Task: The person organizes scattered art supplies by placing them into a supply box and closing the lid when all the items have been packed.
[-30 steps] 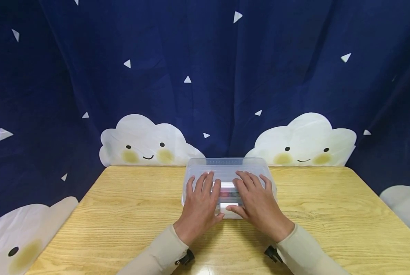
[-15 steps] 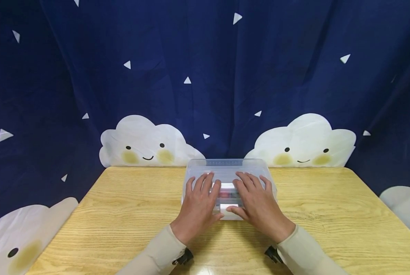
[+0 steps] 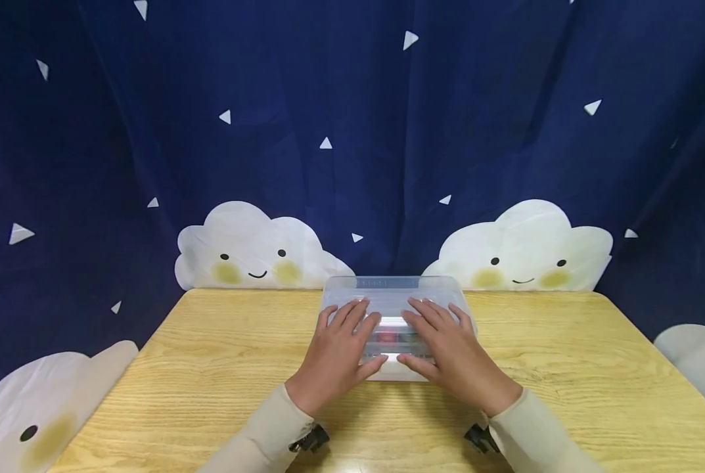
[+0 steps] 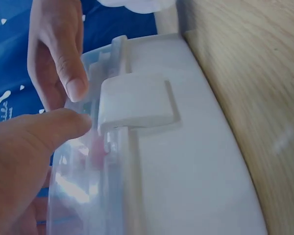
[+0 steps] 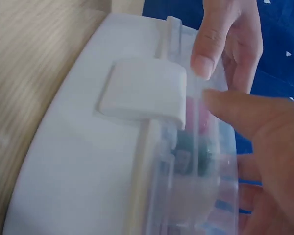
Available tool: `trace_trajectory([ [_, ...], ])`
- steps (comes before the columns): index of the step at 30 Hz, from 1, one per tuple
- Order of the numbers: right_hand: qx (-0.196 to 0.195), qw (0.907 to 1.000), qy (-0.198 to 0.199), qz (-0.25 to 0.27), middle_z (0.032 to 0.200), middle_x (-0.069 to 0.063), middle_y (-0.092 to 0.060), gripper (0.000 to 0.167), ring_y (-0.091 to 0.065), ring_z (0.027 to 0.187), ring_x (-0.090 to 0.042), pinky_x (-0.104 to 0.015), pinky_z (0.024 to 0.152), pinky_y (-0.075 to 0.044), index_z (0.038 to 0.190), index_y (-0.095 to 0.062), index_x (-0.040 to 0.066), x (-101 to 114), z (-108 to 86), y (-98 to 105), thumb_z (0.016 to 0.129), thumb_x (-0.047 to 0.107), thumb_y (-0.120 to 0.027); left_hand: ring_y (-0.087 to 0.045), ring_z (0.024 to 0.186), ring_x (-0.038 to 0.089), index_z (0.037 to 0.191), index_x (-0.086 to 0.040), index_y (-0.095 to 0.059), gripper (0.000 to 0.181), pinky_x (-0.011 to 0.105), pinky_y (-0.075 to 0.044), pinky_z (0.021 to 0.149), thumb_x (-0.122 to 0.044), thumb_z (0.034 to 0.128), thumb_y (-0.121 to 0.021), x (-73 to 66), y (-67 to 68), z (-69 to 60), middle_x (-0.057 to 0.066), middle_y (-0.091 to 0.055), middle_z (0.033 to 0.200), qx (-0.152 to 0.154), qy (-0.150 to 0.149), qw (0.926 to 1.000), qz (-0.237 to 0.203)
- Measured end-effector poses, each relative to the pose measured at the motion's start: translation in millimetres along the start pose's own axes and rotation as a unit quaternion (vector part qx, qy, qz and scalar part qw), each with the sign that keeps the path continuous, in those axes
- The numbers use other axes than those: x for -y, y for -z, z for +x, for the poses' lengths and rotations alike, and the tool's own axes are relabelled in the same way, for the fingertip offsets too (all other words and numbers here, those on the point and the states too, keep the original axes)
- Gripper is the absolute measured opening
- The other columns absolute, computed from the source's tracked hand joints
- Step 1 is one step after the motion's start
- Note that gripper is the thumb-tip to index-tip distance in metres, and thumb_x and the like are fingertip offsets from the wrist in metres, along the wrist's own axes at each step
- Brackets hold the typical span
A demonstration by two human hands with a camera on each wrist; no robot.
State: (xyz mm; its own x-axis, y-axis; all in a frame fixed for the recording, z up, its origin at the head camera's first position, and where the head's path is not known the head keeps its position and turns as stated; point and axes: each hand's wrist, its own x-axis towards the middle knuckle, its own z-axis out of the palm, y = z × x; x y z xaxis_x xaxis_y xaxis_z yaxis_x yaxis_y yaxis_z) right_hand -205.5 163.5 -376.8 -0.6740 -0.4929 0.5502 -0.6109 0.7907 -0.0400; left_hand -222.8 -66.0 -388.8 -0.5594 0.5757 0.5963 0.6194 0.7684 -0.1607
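A plastic storage box (image 3: 390,289) with a see-through lid and a white body (image 4: 196,166) stands at the far middle of the table. Its white latch (image 5: 146,90) lies flat over the front rim. On the lid's left half rests my left hand (image 3: 334,348), fingers spread. My right hand (image 3: 460,349) lies likewise on the right half. Both thumbs hover by the latch, in the wrist views just above the lid edge; whether they touch it I cannot tell. Through the lid show a pink thing (image 5: 198,115) and a dark green thing (image 5: 187,154), both blurred.
The wooden table (image 3: 234,368) extends to both sides of the box. A dark blue curtain (image 3: 352,79) with white clouds hangs right behind the table's far edge. Black wrist mounts (image 3: 311,439) sit under the sleeves.
Both wrists have drifted slightly outward. The right thumb, which lay across the latch, has drawn back from it a little, and the left thumb has lifted toward the lid edge. The box stays put.
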Motion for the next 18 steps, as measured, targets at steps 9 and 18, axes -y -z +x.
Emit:
trace_trajectory([
  [9, 0.005, 0.999, -0.003, 0.043, 0.132, -0.012, -0.059, 0.039, -0.053, 0.124, -0.026, -0.06, 0.099, -0.037, 0.121, -0.067, 0.01, -11.0, 1.7, 12.5, 0.087, 0.029, -0.071, -0.051, 0.125, 0.023, 0.126, -0.019, -0.065, 0.04, 0.046, -0.039, 0.096, -0.039, 0.0916, -0.062, 9.3, 7.4, 1.2, 0.008, -0.055, 0.137, -0.006, 0.002, 0.9975, -0.071],
  [18, 0.005, 0.9987, 0.001, 0.05, 0.129, -0.011, -0.061, 0.037, -0.055, 0.122, -0.027, -0.056, 0.097, -0.04, 0.12, -0.069, 0.012, -15.9, 1.8, 15.0, 0.087, 0.029, -0.071, -0.053, 0.123, 0.022, 0.127, -0.021, -0.066, 0.038, 0.045, -0.041, 0.094, -0.036, 0.0912, -0.064, 14.2, 10.0, 2.7, 0.006, -0.058, 0.134, -0.007, -0.006, 0.996, -0.089],
])
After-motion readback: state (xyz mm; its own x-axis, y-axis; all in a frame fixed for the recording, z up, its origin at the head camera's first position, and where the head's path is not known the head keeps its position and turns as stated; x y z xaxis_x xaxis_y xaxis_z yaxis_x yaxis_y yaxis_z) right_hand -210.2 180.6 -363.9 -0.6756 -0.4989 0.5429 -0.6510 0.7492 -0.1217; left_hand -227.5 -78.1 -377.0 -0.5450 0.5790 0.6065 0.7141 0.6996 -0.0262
